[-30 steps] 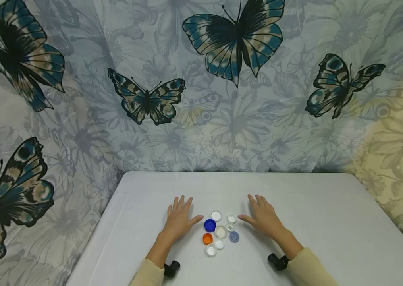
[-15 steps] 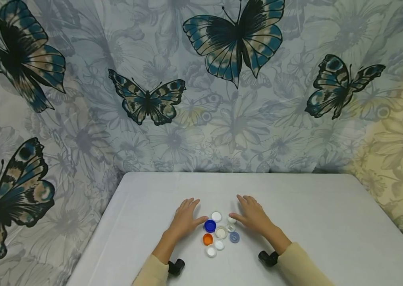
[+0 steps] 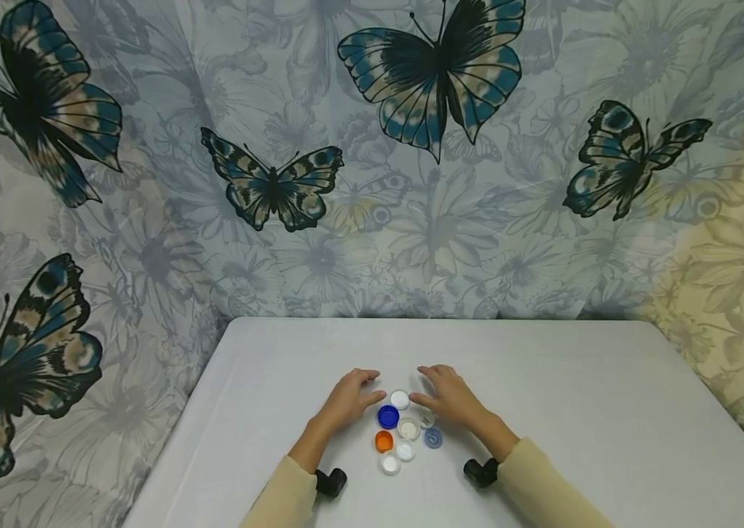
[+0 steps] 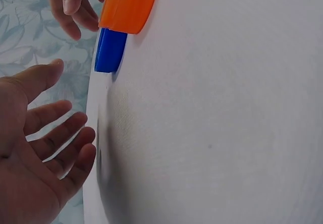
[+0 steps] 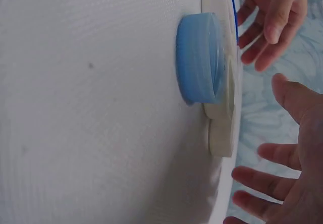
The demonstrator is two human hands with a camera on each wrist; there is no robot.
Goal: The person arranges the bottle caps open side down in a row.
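A cluster of small round plastic caps lies on the white table. It includes a dark blue cap (image 3: 388,417), an orange cap (image 3: 383,441), a pale blue cap (image 3: 433,438) and several white or cream ones, such as the white cap (image 3: 400,400) at the far end. Beside the blue cap, my left hand (image 3: 345,402) hovers with spread, slightly bent fingers, holding nothing. On the opposite side, my right hand (image 3: 454,402) is likewise bare, its thumb near the far white cap and its palm partly covering a whitish one. The right wrist view shows the light blue cap (image 5: 194,57) up close.
The white table (image 3: 576,411) extends around the caps, its far edge meeting a hanging cloth (image 3: 372,271) printed with butterflies and flowers. Black wrist-worn devices, the left one (image 3: 330,483) and the right one (image 3: 480,473), sit low beside the sleeves.
Both hands have moved inward, towards each other and around the far end of the caps. Their fingers are more bent than before. The caps have stayed in place.
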